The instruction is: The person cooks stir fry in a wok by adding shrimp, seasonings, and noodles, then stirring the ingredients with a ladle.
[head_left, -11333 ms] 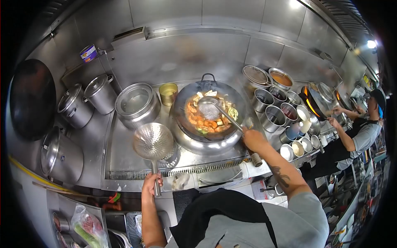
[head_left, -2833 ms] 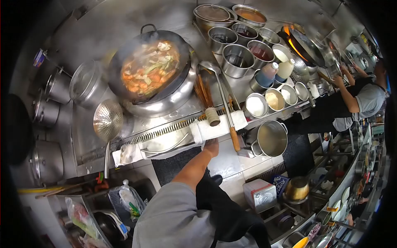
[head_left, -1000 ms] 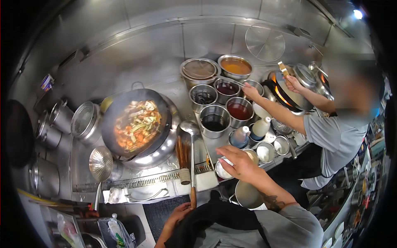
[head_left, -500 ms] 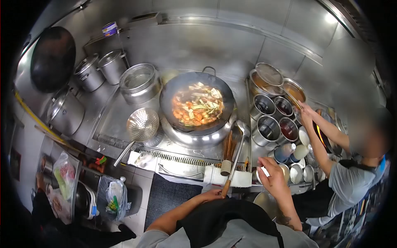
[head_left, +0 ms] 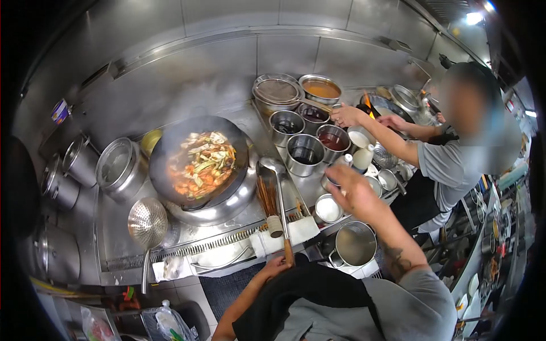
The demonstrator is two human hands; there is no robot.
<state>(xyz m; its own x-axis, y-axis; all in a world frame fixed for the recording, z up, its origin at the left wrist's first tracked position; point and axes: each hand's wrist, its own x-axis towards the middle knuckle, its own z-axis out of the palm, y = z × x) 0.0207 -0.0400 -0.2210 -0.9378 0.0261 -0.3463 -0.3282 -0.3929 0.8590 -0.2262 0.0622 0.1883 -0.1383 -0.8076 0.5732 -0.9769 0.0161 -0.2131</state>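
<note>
My left hand [head_left: 275, 266] is closed around the wooden handle end of a ladle [head_left: 281, 213]. The ladle's bowl rests on the stove ledge beside a bamboo wok brush [head_left: 269, 207]. My right hand [head_left: 357, 194], slightly blurred, reaches over the sauce containers with thumb and fingers apart. Near its fingertips stands a squeeze bottle [head_left: 344, 160], partly covered by the hand. Below the hand is a small container of white contents [head_left: 329, 208]. A steaming wok [head_left: 162, 165] holds stir-fried food [head_left: 205, 165] of orange pieces and pale vegetables.
A perforated strainer [head_left: 147, 220] lies left of the wok. Lidded metal pots [head_left: 116, 165] line the left side. Metal pots of dark sauce [head_left: 305, 153] and a pot [head_left: 356, 243] stand to the right. A co-worker [head_left: 449, 165] stands there, one hand near a sieve handle.
The view has turned right, so the wok appears further left. My right hand has reached forward over the sauce containers. My left hand stays at the ladle's handle.
</note>
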